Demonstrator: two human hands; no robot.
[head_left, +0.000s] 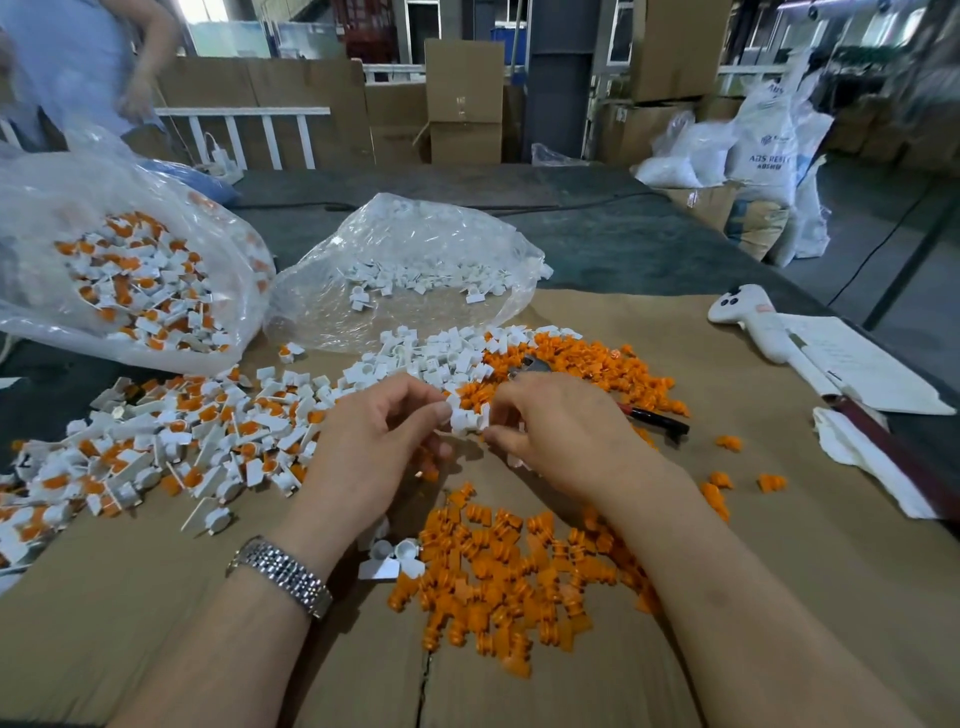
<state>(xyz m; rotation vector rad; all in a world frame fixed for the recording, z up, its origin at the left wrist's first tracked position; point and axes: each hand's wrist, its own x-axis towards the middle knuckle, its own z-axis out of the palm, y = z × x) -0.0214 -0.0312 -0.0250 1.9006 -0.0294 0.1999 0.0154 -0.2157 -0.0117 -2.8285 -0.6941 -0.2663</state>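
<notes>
Cap (467, 418) held in two-handed pinch

Bag (130, 270) of assembled pieces at ten o'clock; loose assembled pile (171, 441) at nine. At centre, left hand (374, 441) pinches white cap between thumb and curled fingers; right hand (561, 436) pinches its opposite end, above cardboard (156, 597). Orange inserts (509, 571) heaped at six o'clock. Black pen (662, 420) at three, white controller (748, 322) at two.

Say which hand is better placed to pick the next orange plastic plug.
Right, probably. The right hand lies beside the far heap of orange plastic plugs; the left hand, also pinching the small white plastic cap, adjoins assembled white-orange pieces.
</notes>
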